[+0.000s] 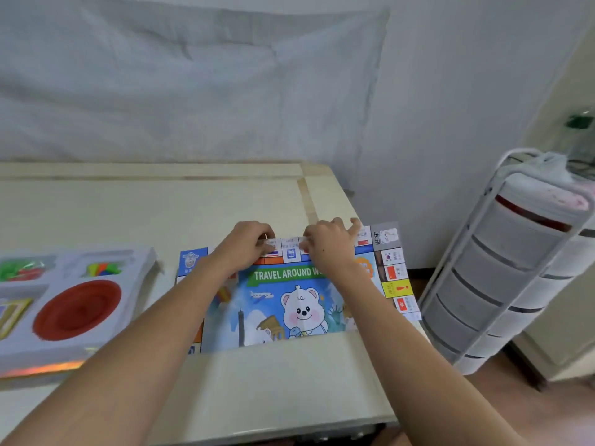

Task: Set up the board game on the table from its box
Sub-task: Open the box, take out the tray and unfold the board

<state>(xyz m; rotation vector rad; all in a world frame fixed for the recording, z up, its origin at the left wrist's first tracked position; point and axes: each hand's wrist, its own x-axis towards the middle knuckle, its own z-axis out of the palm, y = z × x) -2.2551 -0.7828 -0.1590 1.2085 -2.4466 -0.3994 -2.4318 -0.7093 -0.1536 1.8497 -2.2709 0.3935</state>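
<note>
A colourful paper game board (289, 304) printed with a white bear and the words "TRAVEL AROUND" is spread on the pale table (257, 381), its right edge reaching past the table's side. Its far edge is pinched by the left hand (249, 243), fingers curled over it. Just beside, the right hand (325, 244) is laid on the same edge, fingers bent, index finger extended; a firm grip cannot be confirmed. Well to the left of the hands, a white moulded box tray (96, 344) is seen, holding a red round dish (77, 309) and coloured pieces (103, 269).
</note>
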